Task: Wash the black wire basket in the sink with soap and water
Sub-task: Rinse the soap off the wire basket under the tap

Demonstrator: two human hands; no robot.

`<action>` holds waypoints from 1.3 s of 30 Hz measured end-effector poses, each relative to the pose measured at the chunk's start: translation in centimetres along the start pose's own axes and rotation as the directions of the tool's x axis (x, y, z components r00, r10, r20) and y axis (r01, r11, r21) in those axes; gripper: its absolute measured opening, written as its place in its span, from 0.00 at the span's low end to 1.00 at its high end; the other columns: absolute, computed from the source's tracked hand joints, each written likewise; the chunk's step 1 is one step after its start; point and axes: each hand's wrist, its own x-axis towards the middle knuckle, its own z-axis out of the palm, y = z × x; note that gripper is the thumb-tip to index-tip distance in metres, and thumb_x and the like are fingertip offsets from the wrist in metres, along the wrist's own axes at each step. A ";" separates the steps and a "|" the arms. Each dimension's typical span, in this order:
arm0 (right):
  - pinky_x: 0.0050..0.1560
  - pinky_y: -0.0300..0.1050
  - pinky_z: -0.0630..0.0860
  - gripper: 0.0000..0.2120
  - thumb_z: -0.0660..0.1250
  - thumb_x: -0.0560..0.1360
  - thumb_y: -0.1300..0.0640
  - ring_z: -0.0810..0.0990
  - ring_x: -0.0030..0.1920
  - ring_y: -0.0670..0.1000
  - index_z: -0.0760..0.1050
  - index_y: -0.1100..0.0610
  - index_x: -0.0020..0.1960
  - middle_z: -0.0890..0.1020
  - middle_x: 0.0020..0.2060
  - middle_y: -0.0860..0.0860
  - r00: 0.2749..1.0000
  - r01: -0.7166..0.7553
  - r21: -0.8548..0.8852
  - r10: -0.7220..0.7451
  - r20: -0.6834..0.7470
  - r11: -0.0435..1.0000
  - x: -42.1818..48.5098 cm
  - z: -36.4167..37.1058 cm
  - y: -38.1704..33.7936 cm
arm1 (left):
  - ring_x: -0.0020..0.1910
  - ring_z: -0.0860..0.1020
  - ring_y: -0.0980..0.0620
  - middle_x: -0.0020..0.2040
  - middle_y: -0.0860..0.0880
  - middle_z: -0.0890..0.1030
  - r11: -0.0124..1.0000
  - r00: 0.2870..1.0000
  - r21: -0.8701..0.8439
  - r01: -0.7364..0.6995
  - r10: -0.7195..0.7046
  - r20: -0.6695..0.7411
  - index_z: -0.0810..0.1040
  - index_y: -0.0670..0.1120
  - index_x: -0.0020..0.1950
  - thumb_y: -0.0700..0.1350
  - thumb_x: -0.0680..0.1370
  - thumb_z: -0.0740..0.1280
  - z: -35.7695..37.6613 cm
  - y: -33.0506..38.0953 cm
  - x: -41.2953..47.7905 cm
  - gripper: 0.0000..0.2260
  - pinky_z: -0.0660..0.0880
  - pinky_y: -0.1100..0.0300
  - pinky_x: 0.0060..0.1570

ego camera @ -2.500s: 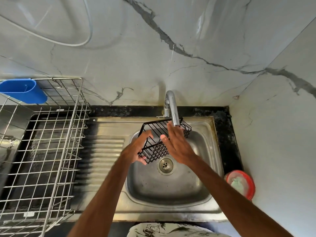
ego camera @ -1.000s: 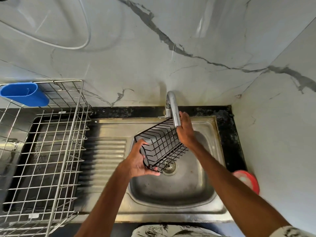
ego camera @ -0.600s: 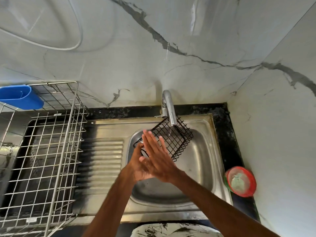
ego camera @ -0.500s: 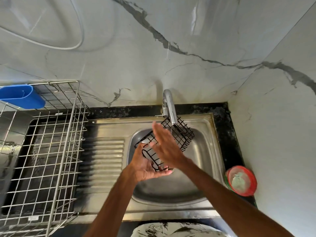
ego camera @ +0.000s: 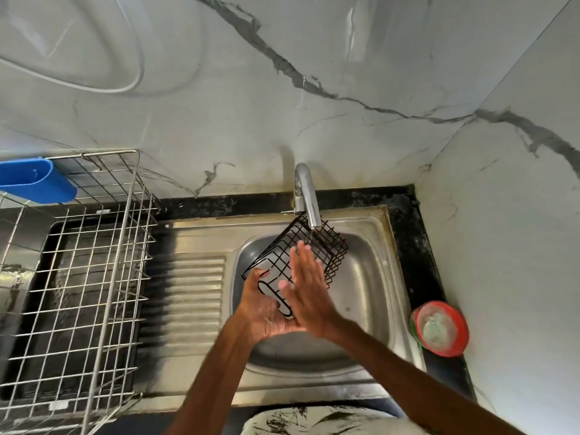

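L edge: blue plastic holder [ego camera: 37, 182] hooked on the steel dish rack [ego camera: 124, 227], which stands beside the ribbed drainboard [ego camera: 188, 296].

Centre: black wire basket [ego camera: 332, 249] held tilted over the sink [ego camera: 370, 296] basin, upper end right under the faucet [ego camera: 306, 196] spout, not resting on the basin floor. Thin stream seems to fall from the spout onto the mesh, but it is faint, can't be sure.

Left hand [ego camera: 260, 309]: fingers curled round the basket's lower end, carrying it. Right hand [ego camera: 309, 290]: flat, fingers straight, palm laid against the basket's side wires; holds nothing.

R edge: red tub [ego camera: 441, 328] w/ pale paste, prob. dish soap, on the black counter beside the sink, well apart from both hands.

Step, est.: rubbing / rinsing the mesh by hand under the tap. No suds visible on the wires, so can't tell if soap is on yet.

Next move calls for: firm L grip — wet wire is slippery — while R palm works each face; turn the basket so every side meets the stream.
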 end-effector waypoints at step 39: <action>0.59 0.51 0.81 0.15 0.58 0.85 0.54 0.84 0.57 0.57 0.78 0.63 0.61 0.84 0.56 0.61 0.891 -0.129 0.938 0.452 -0.033 0.323 5.4 -7.6 3.6 | 0.50 0.81 0.35 0.54 0.32 0.83 0.945 1.000 0.326 0.018 -0.023 0.012 0.75 0.35 0.71 0.72 0.68 0.64 -1.3 2.5 1.7 0.47 0.71 0.31 0.68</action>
